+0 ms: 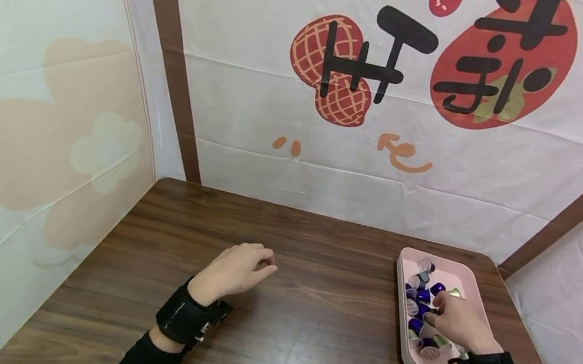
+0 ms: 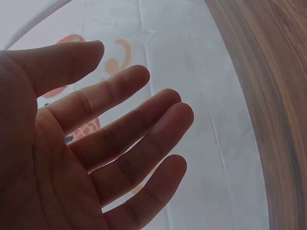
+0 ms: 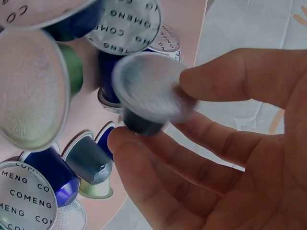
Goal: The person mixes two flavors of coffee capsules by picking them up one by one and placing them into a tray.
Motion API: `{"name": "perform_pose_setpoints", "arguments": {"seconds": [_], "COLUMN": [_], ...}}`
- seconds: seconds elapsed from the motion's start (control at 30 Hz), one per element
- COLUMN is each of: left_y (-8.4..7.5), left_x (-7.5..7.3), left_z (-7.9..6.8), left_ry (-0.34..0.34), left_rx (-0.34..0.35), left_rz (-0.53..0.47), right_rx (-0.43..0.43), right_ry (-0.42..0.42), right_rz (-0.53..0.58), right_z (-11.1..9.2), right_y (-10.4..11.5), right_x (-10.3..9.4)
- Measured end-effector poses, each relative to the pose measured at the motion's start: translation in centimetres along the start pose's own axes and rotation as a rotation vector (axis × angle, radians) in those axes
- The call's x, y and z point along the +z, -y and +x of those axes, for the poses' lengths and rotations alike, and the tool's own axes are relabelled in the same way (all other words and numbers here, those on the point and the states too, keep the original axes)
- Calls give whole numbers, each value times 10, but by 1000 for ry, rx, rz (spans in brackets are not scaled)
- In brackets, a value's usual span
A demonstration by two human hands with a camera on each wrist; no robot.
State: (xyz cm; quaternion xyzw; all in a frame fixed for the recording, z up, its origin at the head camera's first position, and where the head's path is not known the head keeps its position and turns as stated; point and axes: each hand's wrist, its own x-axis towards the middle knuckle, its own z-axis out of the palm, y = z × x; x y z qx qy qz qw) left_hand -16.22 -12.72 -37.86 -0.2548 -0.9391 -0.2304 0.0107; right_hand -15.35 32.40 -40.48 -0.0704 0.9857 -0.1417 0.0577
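Note:
Over the pink tray [image 1: 456,274], my right hand [image 1: 460,323] pinches a dark coffee capsule [image 3: 146,91] between thumb and fingers. Its pale round lid faces the right wrist camera and is slightly blurred. Several other capsules lie loose in the tray, among them a blue capsule [image 3: 60,177], a green-sided capsule [image 3: 33,91] and one with a printed lid [image 3: 127,26]. My left hand [image 1: 234,268] hovers over the table's middle left, holding nothing. In the left wrist view its fingers [image 2: 144,122] are relaxed and slightly spread.
The tray stands near the right edge of the dark wooden table [image 1: 308,326]. A white printed cloth [image 1: 247,100] hangs behind the table, and a flower-patterned cloth [image 1: 21,59] hangs on the left. Black bands [image 1: 186,316] wrap both wrists.

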Motion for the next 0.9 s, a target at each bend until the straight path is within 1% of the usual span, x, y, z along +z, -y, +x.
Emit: {"name": "perform_pose_setpoints", "arguments": {"seconds": [0.2,0.33,0.47,0.57,0.63,0.77,0.83,0.9], "left_y": [4,10,19,26,30,39,45,51], "left_x": [1,3,4,5,5,-1,-4,-7], "left_z": [-5,-10,-16,-20,-22,-24,-24,-22], "left_ry": [-4,0,-1,17,44,98,103,86], "left_rx": [-10,-18,-36,-72,-104,-168,-198,-211], "left_rz": [4,3,10,27,47,119,150,187], "right_rx": [2,-39,-88,-110,-119,-130,-137,-150], "right_ry": [1,-35,-80,-91,-101,-163,-195,-224], "right_rz": [25,20,-5,-15,-17,-30,-24,-34], "right_z": [0,2,7,10,10,12,13,15], "right_y": [5,12,25,37,45,64,73,82], "right_x": [-2,-2,-1,0,0,1,1,2]}}
